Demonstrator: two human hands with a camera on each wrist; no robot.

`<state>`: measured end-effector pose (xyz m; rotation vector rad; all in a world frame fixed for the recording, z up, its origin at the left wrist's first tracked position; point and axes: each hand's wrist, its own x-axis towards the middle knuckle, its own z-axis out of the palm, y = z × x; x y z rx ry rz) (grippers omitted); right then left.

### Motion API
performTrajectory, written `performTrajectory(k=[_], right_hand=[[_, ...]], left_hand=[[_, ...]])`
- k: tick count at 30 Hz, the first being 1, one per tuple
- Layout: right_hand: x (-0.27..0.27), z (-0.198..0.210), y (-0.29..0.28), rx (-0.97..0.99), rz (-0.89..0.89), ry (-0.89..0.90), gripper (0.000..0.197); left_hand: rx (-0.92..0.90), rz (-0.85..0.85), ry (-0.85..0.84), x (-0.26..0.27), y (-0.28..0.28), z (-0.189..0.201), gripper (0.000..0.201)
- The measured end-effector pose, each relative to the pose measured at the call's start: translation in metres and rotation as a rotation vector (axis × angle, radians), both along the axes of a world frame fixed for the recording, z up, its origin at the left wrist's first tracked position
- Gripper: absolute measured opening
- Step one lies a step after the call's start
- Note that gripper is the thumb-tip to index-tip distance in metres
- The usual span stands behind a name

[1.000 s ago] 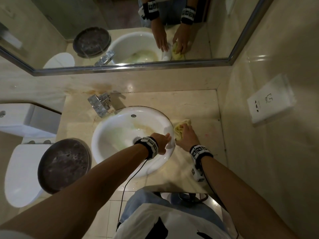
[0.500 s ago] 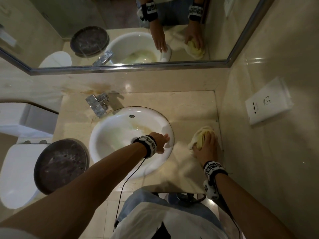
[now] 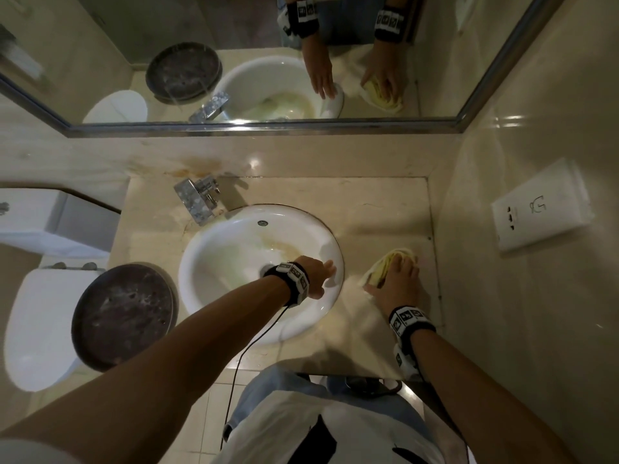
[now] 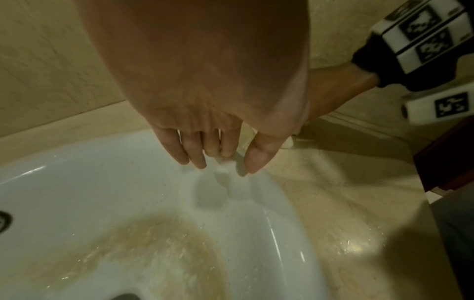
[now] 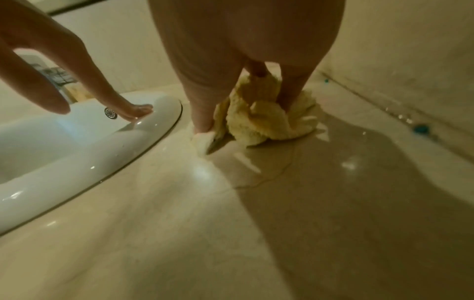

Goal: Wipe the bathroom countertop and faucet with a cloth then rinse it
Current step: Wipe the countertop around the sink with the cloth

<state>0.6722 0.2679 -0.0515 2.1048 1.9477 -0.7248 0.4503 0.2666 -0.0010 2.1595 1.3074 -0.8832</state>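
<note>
Right hand (image 3: 398,288) holds cloth (image 3: 388,262) on countertop (image 3: 375,209); left hand (image 3: 318,276) touches sink (image 3: 231,259)

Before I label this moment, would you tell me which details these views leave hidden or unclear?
Head view: the left hand and its wristband cover part of the sink drain.
Right wrist view: left fingers hide most of the faucet.
Right wrist view: blue specks by the wall are too blurred to identify.
Left wrist view: the left hand blocks nearly all of the cloth under the right hand.
</note>
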Motion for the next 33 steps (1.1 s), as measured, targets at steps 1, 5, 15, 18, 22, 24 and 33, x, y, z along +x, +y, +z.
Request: performTrajectory(k=[1, 5, 15, 18, 22, 24, 33], right_hand=[[-0.005, -0.002, 0.0, 0.023, -0.03, 0.007, 0.12], [-0.021, -0.011, 0.001, 0.074, -0.1, 0.039, 0.115], [-0.055, -0.012, 0.035, 0.157, 0.054, 0.069, 0.103], [-0.066, -0.013, 0.048, 0.169, 0.083, 0.061, 0.101], [-0.072, -0.021, 0.062, 0.209, 0.087, 0.092, 0.097], [-0.078, -0.022, 0.069, 0.213, 0.085, 0.095, 0.095], [-0.111, -0.016, 0.1, 0.228, 0.005, 0.139, 0.078]], left_hand=[[0.001, -0.001, -0.002, -0.001, 0.0, 0.0, 0.079], [0.013, 0.006, -0.012, -0.001, 0.001, 0.003, 0.076], [0.001, 0.06, -0.054, -0.002, -0.002, 0.001, 0.078], [0.002, 0.065, -0.061, -0.003, -0.002, 0.002, 0.08], [-0.005, 0.07, -0.095, -0.006, -0.003, -0.002, 0.084], [-0.012, 0.063, -0.098, -0.009, -0.002, -0.004, 0.084], [-0.03, 0.051, -0.082, -0.01, -0.001, -0.007, 0.085]])
